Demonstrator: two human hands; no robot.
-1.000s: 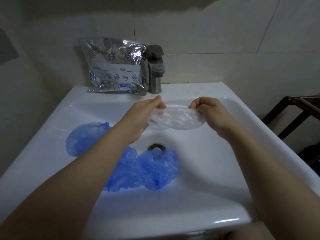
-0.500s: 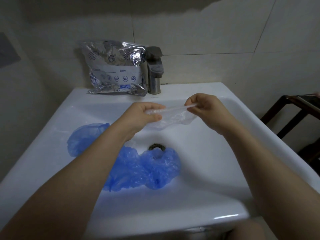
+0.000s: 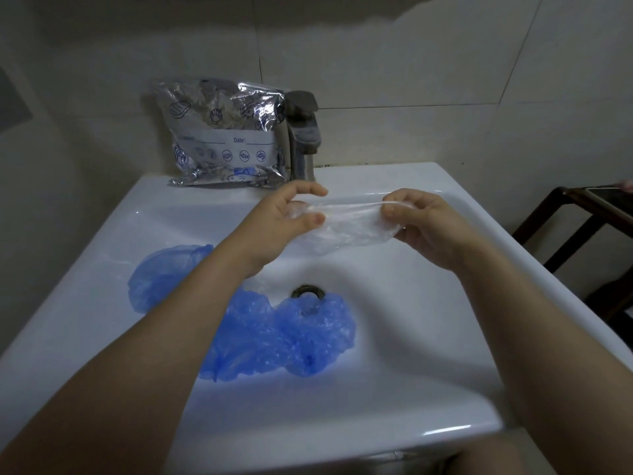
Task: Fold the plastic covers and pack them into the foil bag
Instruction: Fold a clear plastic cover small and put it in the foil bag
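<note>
I hold a clear plastic cover (image 3: 349,228) stretched between both hands above the white sink (image 3: 428,354). My left hand (image 3: 284,221) pinches its left end, my right hand (image 3: 421,221) grips its right end, and the elastic rim is pulled taut between them. Two crumpled blue plastic covers lie in the basin: one (image 3: 164,275) at the left, partly behind my left forearm, and a larger one (image 3: 291,334) by the drain. The silver foil bag (image 3: 226,135) leans against the wall at the back left of the sink.
A metal tap (image 3: 303,132) stands right beside the foil bag. The drain (image 3: 308,291) is partly covered by blue plastic. A dark wooden rack (image 3: 582,228) stands to the right of the sink. Tiled wall rises behind.
The clear cover went from a flat spread oval to a narrower strip. My hands have drawn apart, pulling its rim taut.
</note>
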